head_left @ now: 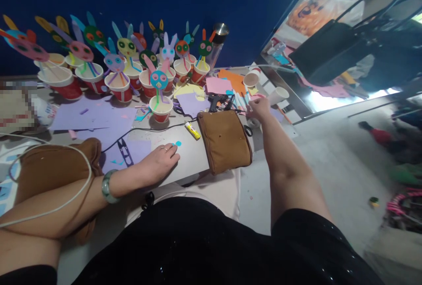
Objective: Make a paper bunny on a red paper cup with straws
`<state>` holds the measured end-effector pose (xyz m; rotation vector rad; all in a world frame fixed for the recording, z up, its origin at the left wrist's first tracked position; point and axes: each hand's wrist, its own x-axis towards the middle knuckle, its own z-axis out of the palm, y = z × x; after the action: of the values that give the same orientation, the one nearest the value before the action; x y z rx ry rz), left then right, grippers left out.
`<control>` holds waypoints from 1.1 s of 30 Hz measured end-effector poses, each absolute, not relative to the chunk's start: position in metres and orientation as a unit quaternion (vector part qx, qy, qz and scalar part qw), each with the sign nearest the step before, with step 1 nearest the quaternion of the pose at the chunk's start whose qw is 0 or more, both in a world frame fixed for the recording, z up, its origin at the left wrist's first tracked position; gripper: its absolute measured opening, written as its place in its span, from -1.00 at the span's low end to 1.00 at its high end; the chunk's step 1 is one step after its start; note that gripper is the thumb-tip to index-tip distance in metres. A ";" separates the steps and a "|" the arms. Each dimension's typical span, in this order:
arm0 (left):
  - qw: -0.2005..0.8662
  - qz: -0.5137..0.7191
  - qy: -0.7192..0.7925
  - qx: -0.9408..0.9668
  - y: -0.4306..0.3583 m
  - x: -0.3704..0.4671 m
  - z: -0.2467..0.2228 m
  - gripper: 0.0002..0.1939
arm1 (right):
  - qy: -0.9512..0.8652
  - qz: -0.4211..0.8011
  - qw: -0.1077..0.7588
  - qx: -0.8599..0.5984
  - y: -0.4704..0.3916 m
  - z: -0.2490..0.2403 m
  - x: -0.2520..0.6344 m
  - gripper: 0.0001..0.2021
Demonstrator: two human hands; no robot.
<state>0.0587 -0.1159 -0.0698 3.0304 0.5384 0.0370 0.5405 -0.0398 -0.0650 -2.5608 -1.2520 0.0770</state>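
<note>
My left hand (160, 162), with a ring and a jade-like bangle, rests on the table with its fingers loosely bent. Its fingertips lie beside small blue paper circles (178, 143). My right hand (259, 109) reaches out among markers (242, 101) and paper cups on the right, its fingers bent together; what they hold, if anything, is too small to make out. Between the hands lie a yellow glue stick (192, 131) and a brown cushion-like pad (226, 141). A red-and-white cup (161, 110) with a blue paper bunny head (158, 80) stands beyond my left hand.
Several more cups with paper bunny heads (115, 63) line the blue wall. Purple paper sheets (92, 116), black thread snips (125, 152), a black glue gun (217, 102) and a clear bottle (217, 45) are on the table. A cable (145, 128) crosses it. Another brown pad (56, 166) lies under my left arm.
</note>
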 end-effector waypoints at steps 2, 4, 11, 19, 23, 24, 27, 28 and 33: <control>0.032 0.019 0.173 0.984 -0.116 0.058 -0.071 -0.82 | -0.423 0.020 0.140 -0.895 -0.038 -0.065 0.539 -0.89; 0.032 0.022 0.172 0.984 -0.116 0.058 -0.073 -0.82 | -0.416 0.015 0.137 -0.899 -0.036 -0.067 0.537 -0.91; 0.043 0.026 0.170 0.984 -0.115 0.058 -0.075 -0.83 | -0.597 -0.055 0.098 -0.794 -0.023 -0.065 0.527 -0.73; 0.066 0.023 0.181 0.981 -0.115 0.059 -0.074 -0.83 | -0.756 -0.164 -0.118 -0.623 -0.012 -0.060 0.502 -0.77; 0.066 0.020 0.183 0.981 -0.115 0.058 -0.076 -0.83 | -0.771 -0.179 -0.127 -0.598 -0.012 -0.061 0.501 -0.75; 0.065 0.024 0.183 0.981 -0.115 0.058 -0.076 -0.83 | -0.773 -0.182 -0.119 -0.596 -0.013 -0.061 0.502 -0.75; 0.058 0.029 0.182 0.981 -0.114 0.058 -0.078 -0.82 | -0.766 -0.197 -0.079 -0.606 -0.019 -0.059 0.508 -0.74; 0.055 0.028 0.181 0.981 -0.114 0.058 -0.078 -0.81 | -0.759 -0.205 -0.065 -0.614 -0.021 -0.059 0.511 -0.74; 0.056 0.029 0.180 0.982 -0.115 0.058 -0.077 -0.82 | -0.692 -0.223 0.097 -0.680 -0.038 -0.057 0.517 -0.77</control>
<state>0.0577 -0.1153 -0.0774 2.9782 0.5449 0.0889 0.5173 -0.0381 -0.0567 -2.0124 -2.0496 -0.6605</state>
